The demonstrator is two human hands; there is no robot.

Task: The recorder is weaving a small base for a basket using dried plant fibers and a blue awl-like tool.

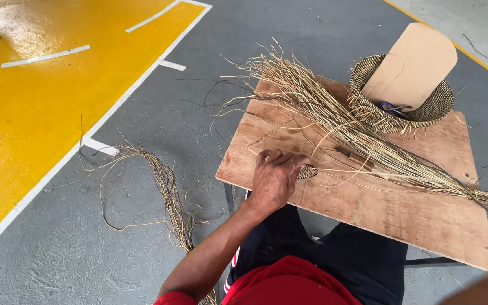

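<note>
Grey concrete floor point(142, 237) runs under me, with a yellow painted zone point(40, 101) edged in white lines off to my left. Across my knees sits a wooden board, my counter point(379, 209), and on it everything I am handling.

My left hand point(275, 178) lies knuckles up near the board's near-left edge, fingers curled down, its grip pressed onto a small coil point(308, 172) of woven fibre that peeks out just beside my fingertips. How firmly I pinch it I cannot tell, since the hand covers most of it. My right hand point(481, 288) shows only as a blurred sliver of arm at the bottom right corner, so whether it is spread or closed I cannot say.

Risks, as I judge them: the coil is tiny and mostly hidden, so a slack grip could let it spring loose and unwind. The thin strand looping from it toward the bundle point(357, 133) could snag on those stiff stalks or snap if pulled at a sharp angle. The board only rests on my lap, and the basket point(393, 116) sits at its far edge, so a tilt of my knees could slide it off.

Counted: one board, one coil, one long bundle across the board, one second bundle point(168, 192) lying on the floor to my left, one basket, one flat tan card point(413, 65) standing in it, and one small brown tool point(354, 157) lying among the stalks.
</note>
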